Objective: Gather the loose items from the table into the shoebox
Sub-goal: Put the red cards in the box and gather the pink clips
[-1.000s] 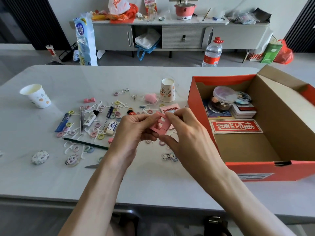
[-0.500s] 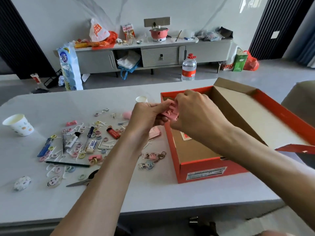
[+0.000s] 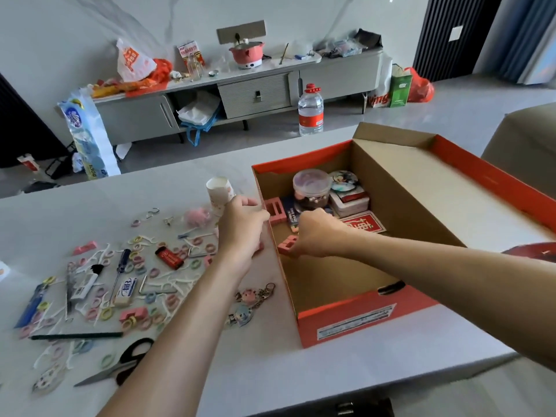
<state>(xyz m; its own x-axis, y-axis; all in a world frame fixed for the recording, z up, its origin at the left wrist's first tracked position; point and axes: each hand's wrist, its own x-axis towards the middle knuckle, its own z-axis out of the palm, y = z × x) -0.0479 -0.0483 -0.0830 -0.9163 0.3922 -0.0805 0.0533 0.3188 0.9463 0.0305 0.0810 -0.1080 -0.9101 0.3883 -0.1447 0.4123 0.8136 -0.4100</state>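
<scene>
Right hand (image 3: 316, 236) fingers hidden under palm; shoebox lid (image 3: 445, 194) cut by right edge

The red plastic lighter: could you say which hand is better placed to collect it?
Left: the left hand is near the lighter; the right hand is inside the orange cardboard shoebox, holding a pink block.

Looks like a home, living room. Going by: low grey sideboard (image 3: 255, 96) along a marbled wall (image 3: 75, 31), loaded with a pink electric pot (image 3: 246, 52), snack bags (image 3: 132, 60) and a glass bottle (image 3: 194, 66); big water bottle (image 3: 310, 112), green shopping bag (image 3: 400, 90) and a pack of paper rolls (image 3: 85, 133) parked on the floor (image 3: 436, 115); beige upholstered seat (image 3: 526, 142) at right. Nearest, pale table (image 3: 255, 365) strewn with hair ties (image 3: 153, 272), floss picks (image 3: 180, 284), scissors (image 3: 120, 368), keychains (image 3: 249, 299).
</scene>
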